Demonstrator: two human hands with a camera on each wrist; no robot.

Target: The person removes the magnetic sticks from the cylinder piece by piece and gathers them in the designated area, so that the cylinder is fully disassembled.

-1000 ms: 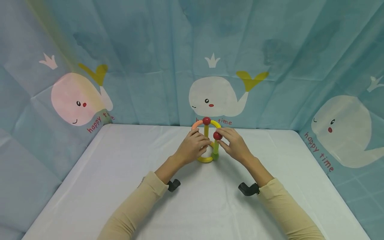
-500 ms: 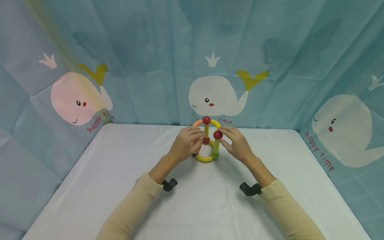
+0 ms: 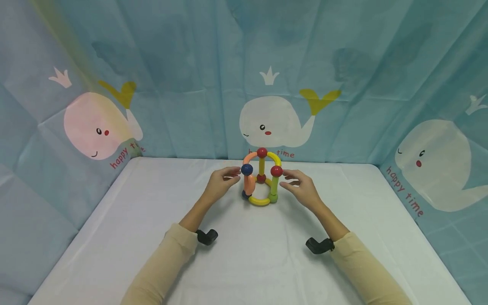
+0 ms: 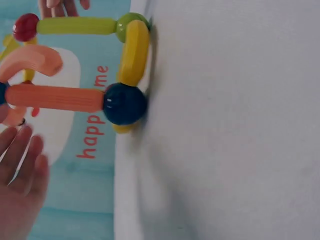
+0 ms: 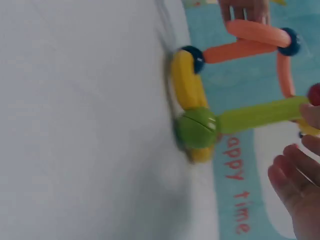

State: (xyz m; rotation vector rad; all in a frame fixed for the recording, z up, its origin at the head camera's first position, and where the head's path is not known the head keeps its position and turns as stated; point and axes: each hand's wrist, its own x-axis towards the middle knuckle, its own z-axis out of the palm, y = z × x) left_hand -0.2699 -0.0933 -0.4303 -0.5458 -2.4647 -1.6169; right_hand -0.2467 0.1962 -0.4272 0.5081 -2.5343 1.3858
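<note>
A toy frame of coloured balls and rods stands upright on the white table. On top are a blue ball [image 3: 247, 169], a front red ball [image 3: 276, 171] and a back red ball [image 3: 262, 152]. A curved orange rod [image 4: 37, 57] hangs from the blue ball, its other end free. Below, a green ball [image 5: 197, 128] and a dark blue ball [image 4: 125, 104] sit at the table, joined by a curved yellow rod [image 3: 259, 202]. My left hand [image 3: 221, 183] is just left of the blue ball, fingers relaxed and holding nothing. My right hand [image 3: 303, 188] has its loose fingertips right beside the front red ball.
The white tabletop [image 3: 259, 258] spreads around the frame. Close behind it hangs a blue curtain [image 3: 183, 118] printed with whales, which also runs along both sides. A black wrist camera [image 3: 207, 237] sticks out from the left wrist, another [image 3: 319, 245] from the right.
My left hand has drawn back leftward from the frame, uncovering the blue ball and the hanging orange rod. My right fingers have come off the front red ball to its right.
</note>
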